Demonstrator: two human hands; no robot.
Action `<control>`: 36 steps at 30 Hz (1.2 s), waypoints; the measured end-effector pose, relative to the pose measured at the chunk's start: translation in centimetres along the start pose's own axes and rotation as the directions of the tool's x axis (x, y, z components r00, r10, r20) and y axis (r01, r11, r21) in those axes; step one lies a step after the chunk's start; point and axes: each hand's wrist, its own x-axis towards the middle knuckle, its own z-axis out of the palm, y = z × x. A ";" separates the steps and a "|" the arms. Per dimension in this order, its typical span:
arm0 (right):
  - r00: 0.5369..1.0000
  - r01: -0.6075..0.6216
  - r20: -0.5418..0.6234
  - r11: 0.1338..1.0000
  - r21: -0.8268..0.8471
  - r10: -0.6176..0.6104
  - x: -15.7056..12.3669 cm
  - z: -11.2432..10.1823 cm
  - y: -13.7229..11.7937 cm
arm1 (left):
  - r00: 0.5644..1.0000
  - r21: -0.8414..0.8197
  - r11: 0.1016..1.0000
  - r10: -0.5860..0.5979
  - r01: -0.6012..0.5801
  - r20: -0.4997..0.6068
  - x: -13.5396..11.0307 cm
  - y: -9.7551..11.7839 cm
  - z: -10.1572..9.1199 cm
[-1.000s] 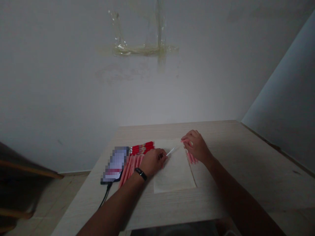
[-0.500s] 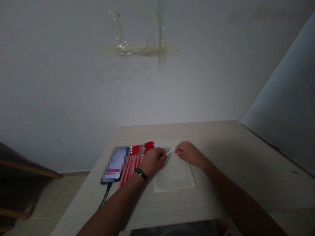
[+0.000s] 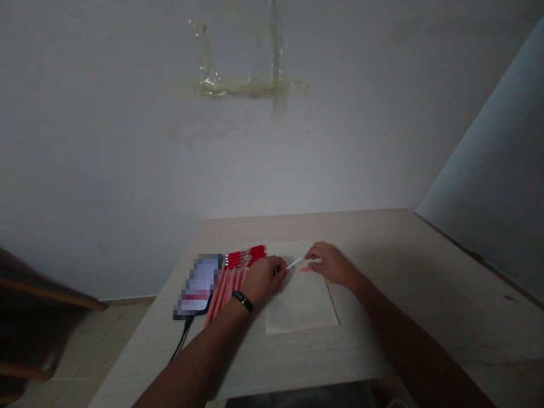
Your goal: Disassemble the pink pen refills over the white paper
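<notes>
My left hand (image 3: 266, 279) is closed around a thin white stick (image 3: 294, 263) whose tip points right over a pale sheet of paper (image 3: 300, 300). My right hand (image 3: 330, 262) rests on the sheet just right of the tip, fingers curled, with a small pink piece (image 3: 306, 269) at its fingertips; whether it pinches the piece is unclear. A black band sits on my left wrist. Red pens (image 3: 245, 255) lie in a row left of my left hand, and pink tubes (image 3: 225, 286) lie below them.
A phone (image 3: 199, 285) with a dark cable lies at the left of the light wooden table (image 3: 403, 283). A wall with old tape marks stands behind. A dark wooden chair edge (image 3: 38, 294) is at the far left.
My right hand has come down from the pink tubes at the sheet's right edge and moved left toward the white stick's tip. My left hand has stayed put.
</notes>
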 end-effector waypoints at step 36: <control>0.991 0.100 0.083 0.995 0.030 -0.102 0.0 -1.0 -2.7 | 0.998 0.043 0.999 0.010 -0.012 0.055 -0.2 0.7 -0.1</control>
